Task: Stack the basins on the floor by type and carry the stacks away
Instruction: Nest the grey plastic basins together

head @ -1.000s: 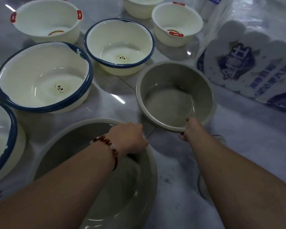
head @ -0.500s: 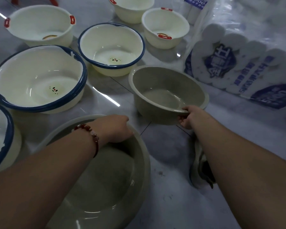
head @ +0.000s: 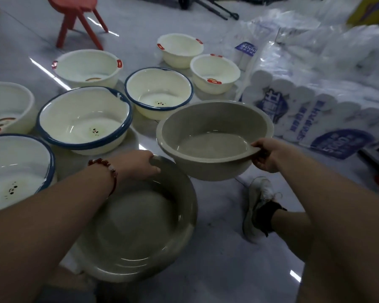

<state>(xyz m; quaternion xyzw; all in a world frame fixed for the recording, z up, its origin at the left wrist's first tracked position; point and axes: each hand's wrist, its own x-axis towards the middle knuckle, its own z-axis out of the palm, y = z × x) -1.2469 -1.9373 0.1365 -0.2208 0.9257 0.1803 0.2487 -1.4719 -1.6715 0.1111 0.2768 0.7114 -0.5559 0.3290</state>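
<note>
My right hand point(head: 269, 155) grips the near rim of a small grey-green basin point(head: 206, 132), which hangs tilted above the floor. Its left edge overlaps the far rim of a large grey-green basin point(head: 140, 232) on the floor in front of me. My left hand point(head: 138, 164), with a red bead bracelet on the wrist, holds that large basin's far rim. Cream basins with blue rims point(head: 85, 119) point(head: 159, 92) point(head: 15, 167) sit to the left and behind. Cream basins with red handles point(head: 85, 66) point(head: 179, 49) point(head: 214, 73) stand farther back.
Large plastic packs of white paper rolls point(head: 304, 110) lie close on the right. A red plastic stool point(head: 74, 16) stands at the back left. My foot in a white shoe point(head: 258, 206) rests on the pale glossy floor beside the large basin.
My right hand has lifted the small grey-green basin off the floor and brought it toward me, over the large basin's far edge. My left hand stays on the large basin's rim.
</note>
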